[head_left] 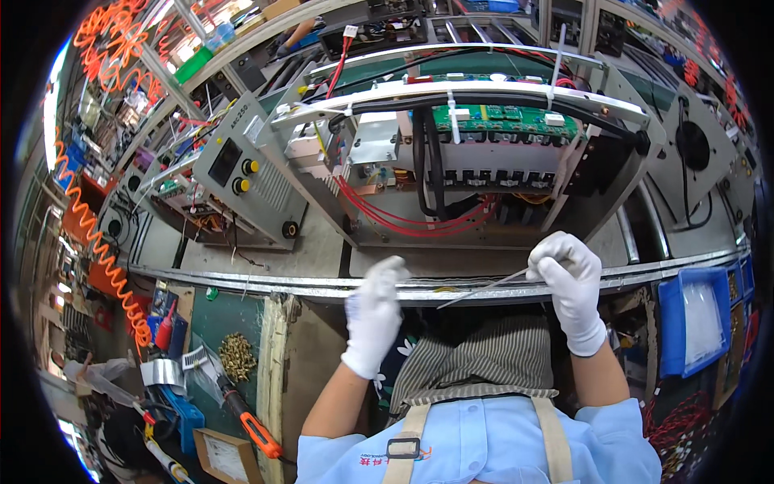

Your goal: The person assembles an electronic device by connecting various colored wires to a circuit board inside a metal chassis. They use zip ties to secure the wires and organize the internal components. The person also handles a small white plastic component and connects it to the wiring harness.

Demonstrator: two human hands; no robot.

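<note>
**Both gloved hands at the bench edge, a thin tie in the right**

I see my right hand (pixel 571 286), in a white glove, at centre right of the frame, fingers pinched closed on a thin pale cable tie (pixel 484 289) that slants down and left from it toward the middle. My left hand (pixel 374 315), also gloved, sits just left of centre, fingers loosely curled and holding nothing that I can make out; its fingertips lie near the tie's lower end (whether they touch it I cannot tell). Both hands hover over the metal rail (pixel 266 282) along the bench edge. Above them, at upper centre, stands an open machine chassis (pixel 476 161) with a green circuit board (pixel 504 119) and red wires (pixel 403 219) looping low inside. At lower left lie an orange-handled screwdriver (pixel 256 429) and a pile of brass screws (pixel 236 356). A blue bin (pixel 695 323) sits at the right edge.
</note>
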